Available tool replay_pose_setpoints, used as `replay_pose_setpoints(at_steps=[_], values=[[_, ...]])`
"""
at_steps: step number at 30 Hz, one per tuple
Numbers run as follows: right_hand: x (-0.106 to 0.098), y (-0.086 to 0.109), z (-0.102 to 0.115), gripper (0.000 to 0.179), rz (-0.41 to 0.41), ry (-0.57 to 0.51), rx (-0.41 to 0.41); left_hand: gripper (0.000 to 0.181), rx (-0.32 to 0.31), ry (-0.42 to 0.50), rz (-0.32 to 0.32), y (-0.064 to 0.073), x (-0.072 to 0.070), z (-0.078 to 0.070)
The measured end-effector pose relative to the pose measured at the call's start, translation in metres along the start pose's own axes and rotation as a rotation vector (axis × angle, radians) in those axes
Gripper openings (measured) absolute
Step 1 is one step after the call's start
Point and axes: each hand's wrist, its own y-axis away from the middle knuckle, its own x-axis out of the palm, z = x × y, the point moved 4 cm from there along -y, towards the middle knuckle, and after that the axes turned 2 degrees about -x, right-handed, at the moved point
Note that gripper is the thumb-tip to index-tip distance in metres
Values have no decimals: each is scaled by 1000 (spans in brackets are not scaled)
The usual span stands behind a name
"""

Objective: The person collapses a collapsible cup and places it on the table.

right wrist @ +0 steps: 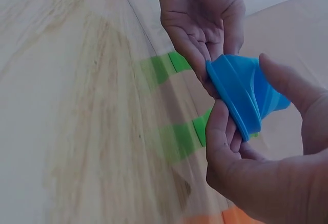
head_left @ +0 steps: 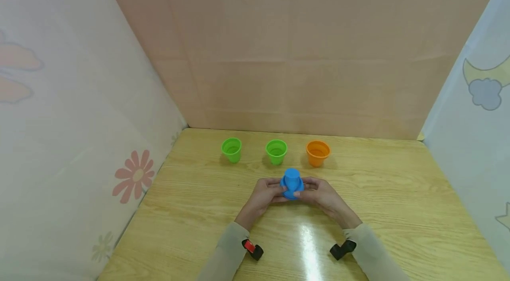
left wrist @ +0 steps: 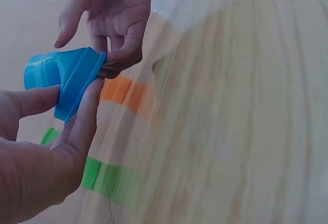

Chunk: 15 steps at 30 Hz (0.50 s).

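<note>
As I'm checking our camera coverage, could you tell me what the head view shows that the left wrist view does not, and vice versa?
Only the head view shows the red printed flower and sleeves. Only the left wrist view shows the right palm. Both show the left hand, right hand, blue cup, orange cup and a green cup.

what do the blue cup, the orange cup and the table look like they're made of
Blue cup: probably silicone or soft rubber, smooth; its wall buckles inward where held.
Orange cup: likely the same, smooth-looking, given its similar flared form, though hard plastic is possible.
Table: wood or wood-print laminate, glossy, with grain lines and a bright reflection.
</note>
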Motion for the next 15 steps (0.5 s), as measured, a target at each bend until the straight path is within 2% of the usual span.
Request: replay_pose_setpoints(at_steps=[6, 11, 15], values=[[1, -3, -2, 72, -103, 24, 9, 44, 3, -3, -48, 0, 4, 2], [2, -3, -2, 72, -212, 119, 15, 42, 24, -33, -97, 0, 8, 3], [4, -2, 0, 69, -262, 179, 4, 41, 41, -60, -127, 0, 10, 1]])
